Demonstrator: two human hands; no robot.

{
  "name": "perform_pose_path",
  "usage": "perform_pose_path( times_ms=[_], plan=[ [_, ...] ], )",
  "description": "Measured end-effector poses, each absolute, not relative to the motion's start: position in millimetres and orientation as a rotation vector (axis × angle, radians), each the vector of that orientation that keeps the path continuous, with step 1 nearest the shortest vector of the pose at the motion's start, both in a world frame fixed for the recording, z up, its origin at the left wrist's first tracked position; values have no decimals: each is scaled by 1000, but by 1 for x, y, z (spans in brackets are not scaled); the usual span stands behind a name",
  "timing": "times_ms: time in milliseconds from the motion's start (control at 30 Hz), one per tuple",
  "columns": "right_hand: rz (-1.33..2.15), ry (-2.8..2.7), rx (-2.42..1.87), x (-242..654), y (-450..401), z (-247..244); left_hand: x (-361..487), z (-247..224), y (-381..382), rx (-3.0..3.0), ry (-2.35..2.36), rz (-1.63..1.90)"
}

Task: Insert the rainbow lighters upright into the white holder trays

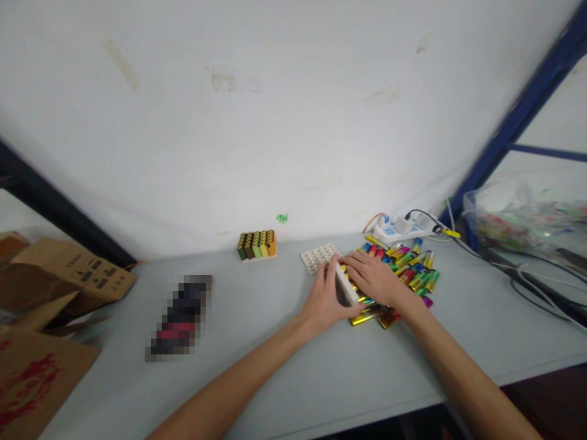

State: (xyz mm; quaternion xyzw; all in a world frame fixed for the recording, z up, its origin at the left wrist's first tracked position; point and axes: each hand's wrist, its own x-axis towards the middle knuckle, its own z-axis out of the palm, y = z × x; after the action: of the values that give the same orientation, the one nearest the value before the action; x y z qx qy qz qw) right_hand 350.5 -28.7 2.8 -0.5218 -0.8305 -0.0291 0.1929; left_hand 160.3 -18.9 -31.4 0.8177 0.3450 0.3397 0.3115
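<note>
We can't read any text here. Black print (95, 269) on the upper brown cardboard box (59, 260): too small for us. Red print (30, 388) on the lower brown cardboard panel (68, 360): blurred. Green scrawl (282, 217) on the white wall (293, 134): undecipherable.

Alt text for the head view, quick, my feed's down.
The left hand grips a white slab tilted on edge, the right hand beside it over shiny coloured tubes piled on a grey table. Behind, a white holed tray lies flat; left of that stands a filled rack.
</note>
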Motion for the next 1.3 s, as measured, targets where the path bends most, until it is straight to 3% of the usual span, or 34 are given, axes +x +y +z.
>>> perform_pose_path(
  times_ms=[800, 1300],
  plan=[
    [126, -2147, -1506, 390, -23, 7, 154, -25, -21, 2163, 926, 843],
    [-232, -2447, -1272, 342, -29, -7, 157, -27, -21, 2194, 926, 905]
  ],
)
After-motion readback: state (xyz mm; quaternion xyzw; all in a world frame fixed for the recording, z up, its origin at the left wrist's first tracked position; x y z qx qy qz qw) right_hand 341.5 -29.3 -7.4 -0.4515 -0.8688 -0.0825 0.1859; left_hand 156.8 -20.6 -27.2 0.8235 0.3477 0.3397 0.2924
